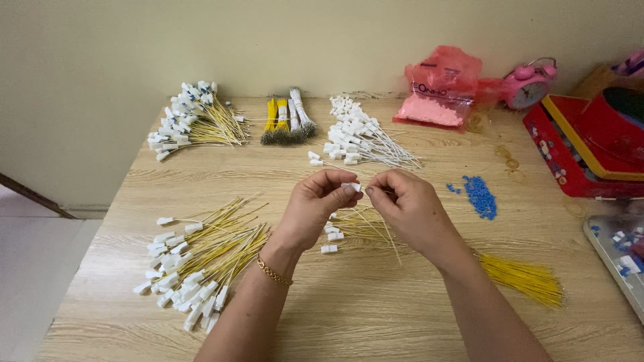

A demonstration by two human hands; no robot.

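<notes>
Holding a small white plastic plug (353,187) over the middle of the wooden bench (376,315), the left hand (320,204) pinches it tight with its fingers. The right hand (410,208) pinches a thin yellow wire (377,216) right beside the plug. It looks like the wire is going into the plug. The tip needs careful aiming at the little hole.

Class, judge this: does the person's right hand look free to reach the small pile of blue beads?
Probably not yet: the right hand pinches a white connector with the left hand; the table toward the blue beads lies open.
</notes>
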